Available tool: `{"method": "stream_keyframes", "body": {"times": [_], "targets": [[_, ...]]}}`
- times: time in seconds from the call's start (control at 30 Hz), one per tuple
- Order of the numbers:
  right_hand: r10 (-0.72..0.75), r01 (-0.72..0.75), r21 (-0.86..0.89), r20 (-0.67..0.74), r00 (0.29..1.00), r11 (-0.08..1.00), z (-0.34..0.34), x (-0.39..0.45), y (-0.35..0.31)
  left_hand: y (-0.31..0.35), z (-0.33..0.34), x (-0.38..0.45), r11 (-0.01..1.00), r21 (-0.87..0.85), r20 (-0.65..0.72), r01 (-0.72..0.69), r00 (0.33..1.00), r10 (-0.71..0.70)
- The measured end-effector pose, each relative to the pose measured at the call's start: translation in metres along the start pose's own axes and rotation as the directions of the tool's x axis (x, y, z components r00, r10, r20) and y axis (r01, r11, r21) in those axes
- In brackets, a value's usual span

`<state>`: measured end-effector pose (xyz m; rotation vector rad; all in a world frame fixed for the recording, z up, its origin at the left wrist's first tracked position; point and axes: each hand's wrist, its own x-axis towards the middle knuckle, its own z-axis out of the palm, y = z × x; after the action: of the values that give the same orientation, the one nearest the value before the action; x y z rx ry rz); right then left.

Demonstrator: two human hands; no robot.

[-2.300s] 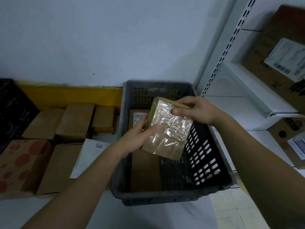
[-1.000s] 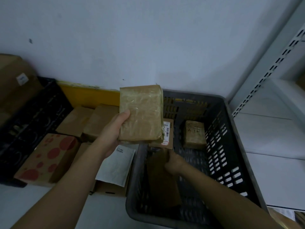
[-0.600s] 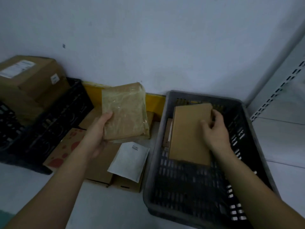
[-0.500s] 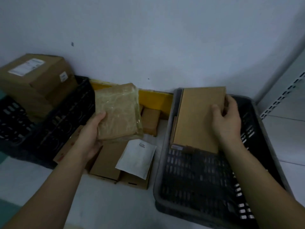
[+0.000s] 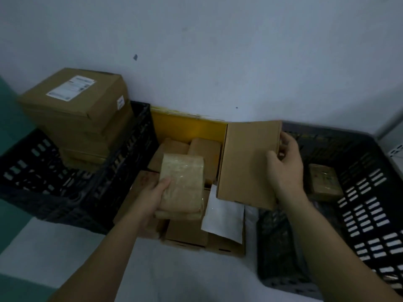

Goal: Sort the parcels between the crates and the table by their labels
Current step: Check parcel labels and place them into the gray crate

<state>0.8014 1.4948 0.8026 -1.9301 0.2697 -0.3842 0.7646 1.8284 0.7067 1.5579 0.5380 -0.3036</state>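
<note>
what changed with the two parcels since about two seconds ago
Then both hands held the taped parcel over the grey crate. Now the left hand alone holds it, carried left over the parcels on the table. The right hand let go, reached into the crate, gripped the flat cardboard box and lifted it out leftward. A small parcel stays in the crate.

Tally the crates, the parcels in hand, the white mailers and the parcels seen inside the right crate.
Crates: 2, black crate and grey crate.
Parcels in hand: 2, tape-wrapped parcel in left hand, flat cardboard box in right hand.
White mailers: 1, white mailer.
Parcels seen in the grey crate: 1, small parcel.
Total: 6.
</note>
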Motion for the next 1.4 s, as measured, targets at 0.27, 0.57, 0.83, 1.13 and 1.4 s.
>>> {"method": "stream_keyframes", "body": {"times": [0.27, 0.57, 0.83, 1.13, 1.4], "targets": [[0.120, -0.121, -0.147, -0.017, 0.993, 0.982, 0.016, -0.016, 0.030, -0.039, 0.018, 0.030, 0.977, 0.213, 0.081, 0.023, 0.996, -0.041], [0.131, -0.125, -0.108, 0.051, 0.990, 0.986, 0.046, 0.014, 0.038, -0.041, 0.040, 0.047, 0.835, 0.548, 0.108, -0.056, 0.994, -0.005], [0.124, -0.121, -0.032, 0.109, 0.986, 0.992, 0.092, 0.050, 0.033, -0.015, 0.032, 0.051, 0.587, 0.805, -0.030, -0.089, 0.981, 0.189], [0.178, -0.188, 0.031, 0.200, 0.964, 0.982, 0.205, 0.064, 0.031, 0.019, -0.030, 0.077, 0.152, 0.979, 0.035, -0.135, 0.848, 0.529], [0.211, -0.175, -0.144, 0.302, 0.930, 0.974, 0.304, 0.076, 0.057, 0.048, -0.072, 0.106, -0.006, 0.986, 0.143, -0.168, 0.820, 0.553]]}}
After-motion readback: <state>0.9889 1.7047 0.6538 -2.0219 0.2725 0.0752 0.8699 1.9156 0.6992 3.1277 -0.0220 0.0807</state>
